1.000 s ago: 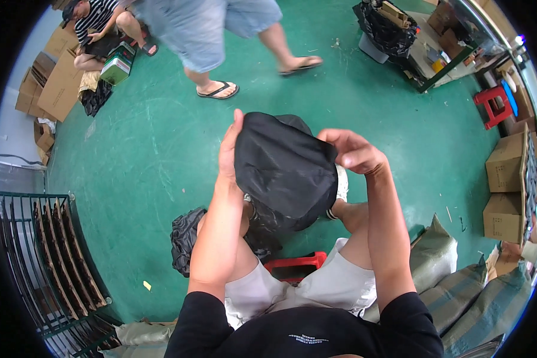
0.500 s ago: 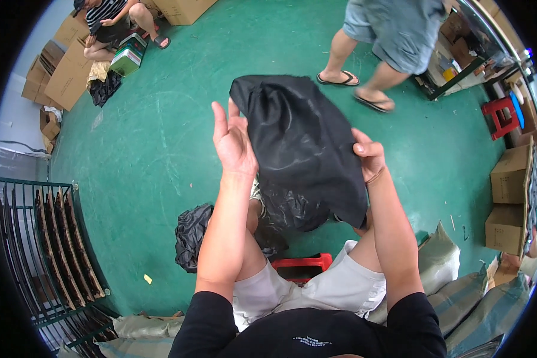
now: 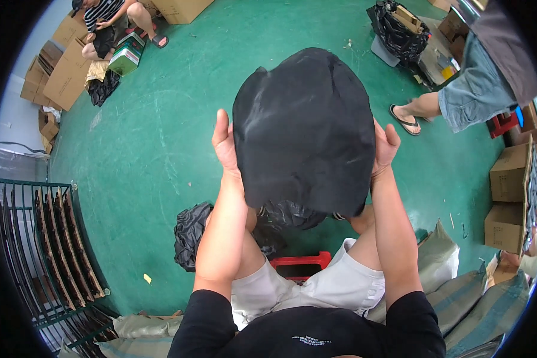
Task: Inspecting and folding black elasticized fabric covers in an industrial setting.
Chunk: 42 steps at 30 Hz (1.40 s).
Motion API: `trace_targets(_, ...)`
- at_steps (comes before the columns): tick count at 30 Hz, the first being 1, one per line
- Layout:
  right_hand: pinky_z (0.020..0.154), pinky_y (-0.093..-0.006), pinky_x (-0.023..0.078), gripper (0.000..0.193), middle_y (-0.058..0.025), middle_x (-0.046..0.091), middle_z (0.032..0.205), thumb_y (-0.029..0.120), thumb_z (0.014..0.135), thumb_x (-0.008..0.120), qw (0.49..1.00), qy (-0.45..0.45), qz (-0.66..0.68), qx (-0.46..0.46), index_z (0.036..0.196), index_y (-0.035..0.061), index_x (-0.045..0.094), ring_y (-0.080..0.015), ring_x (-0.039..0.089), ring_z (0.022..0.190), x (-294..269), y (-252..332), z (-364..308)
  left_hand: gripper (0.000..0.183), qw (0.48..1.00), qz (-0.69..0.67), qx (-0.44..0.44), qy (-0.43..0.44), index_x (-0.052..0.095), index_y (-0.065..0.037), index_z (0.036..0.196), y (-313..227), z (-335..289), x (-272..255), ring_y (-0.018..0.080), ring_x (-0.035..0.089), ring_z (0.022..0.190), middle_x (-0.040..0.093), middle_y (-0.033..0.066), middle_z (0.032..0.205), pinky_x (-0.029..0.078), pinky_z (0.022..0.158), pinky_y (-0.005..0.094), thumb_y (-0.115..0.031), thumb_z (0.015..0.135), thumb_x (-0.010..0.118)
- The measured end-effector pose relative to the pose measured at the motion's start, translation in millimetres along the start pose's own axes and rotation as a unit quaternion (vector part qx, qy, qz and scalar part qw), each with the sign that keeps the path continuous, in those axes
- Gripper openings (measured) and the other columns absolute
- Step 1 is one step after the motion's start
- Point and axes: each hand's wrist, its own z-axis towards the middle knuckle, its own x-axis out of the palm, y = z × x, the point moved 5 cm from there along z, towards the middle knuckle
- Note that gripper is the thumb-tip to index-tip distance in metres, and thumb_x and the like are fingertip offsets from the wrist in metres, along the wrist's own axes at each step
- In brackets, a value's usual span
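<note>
A large black rounded fabric piece is raised in front of me above my knees. My left hand presses flat against its left edge, fingers pointing up. Gripping the right edge is my right hand. Below the piece, crumpled black plastic lies across my lap. I sit on a red stool in white shorts.
A black bag lies on the green floor by my left knee. A metal rack stands at left. Sacks sit at right, cardboard boxes beyond. A person in sandals stands at upper right; another sits at upper left.
Both hands lifted the black piece higher and closer to the camera, spreading it wider. The walking person moved from the top middle to the right side.
</note>
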Motion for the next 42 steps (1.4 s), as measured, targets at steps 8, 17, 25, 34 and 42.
trace_targets(8, 0.108, -0.0411, 0.04, 0.063, -0.0184, 0.048, 0.143, 0.043, 0.101, 0.04, 0.987, -0.107, 0.005, 0.121, 0.145, -0.0016, 0.036, -0.0301, 0.052, 0.127, -24.8, -1.9, 2.4, 0.053, 0.993, 0.03, -0.011, -0.118, 0.058, -0.002, 0.129, -5.8, 15.6, -7.8, 0.0349, 0.057, 0.121, 0.063, 0.0193, 0.125, 0.041, 0.105, 0.051, -0.044, 0.098, 0.048)
trace_targets(17, 0.097, -0.0326, 0.048, 0.06, -0.012, 0.063, 0.123, 0.027, 0.088, 0.065, 0.818, -0.19, -0.411, 0.355, 0.137, -0.004, 0.047, -0.0198, 0.063, 0.109, -17.6, 8.6, -21.8, 0.072, 0.976, 0.195, 0.099, 0.02, 0.009, -0.013, 0.156, -45.7, -1.4, 10.6, 0.0371, 0.053, 0.126, 0.051, 0.022, 0.138, 0.04, 0.108, 0.0525, -0.015, 0.097, 0.05)
trace_targets(25, 0.092, -0.0407, 0.054, 0.056, -0.0093, 0.067, 0.111, -0.007, 0.068, 0.073, 0.979, -0.094, -0.166, 0.067, 0.12, 0.0007, 0.053, -0.0226, 0.066, 0.101, 6.5, 10.4, -17.4, 0.087, 0.96, 0.245, 0.127, 0.051, 0.008, -0.012, 0.156, -48.7, -18.2, 39.4, 0.0279, 0.064, 0.109, 0.059, 0.0192, 0.127, 0.054, 0.092, 0.0407, -0.008, 0.089, 0.063)
trace_targets(34, 0.075, -0.0274, 0.054, 0.019, -0.008, 0.068, 0.089, -0.01, 0.074, 0.066, 0.905, -0.07, -0.351, 0.231, 0.089, 0.0009, 0.063, -0.0145, 0.065, 0.08, -21.4, -9.8, -18.7, 0.056, 0.895, 0.427, -0.131, 0.007, 0.046, 0.0, 0.138, -39.7, -15.6, -2.9, 0.0138, 0.06, 0.088, 0.068, 0.0091, 0.104, 0.047, 0.083, 0.0286, -0.013, 0.087, 0.064)
trace_targets(42, 0.085, -0.032, 0.056, 0.028, -0.0118, 0.068, 0.1, -0.009, 0.08, 0.065, 0.958, -0.066, -0.239, 0.147, 0.105, 0.0006, 0.061, -0.0192, 0.068, 0.091, -7.1, -3.6, -16.1, 0.039, 0.483, 0.807, -0.331, -0.079, 0.059, 0.001, 0.126, 13.0, -26.4, -84.5, 0.0263, 0.06, 0.115, 0.065, 0.0167, 0.121, 0.044, 0.099, 0.035, -0.021, 0.095, 0.051)
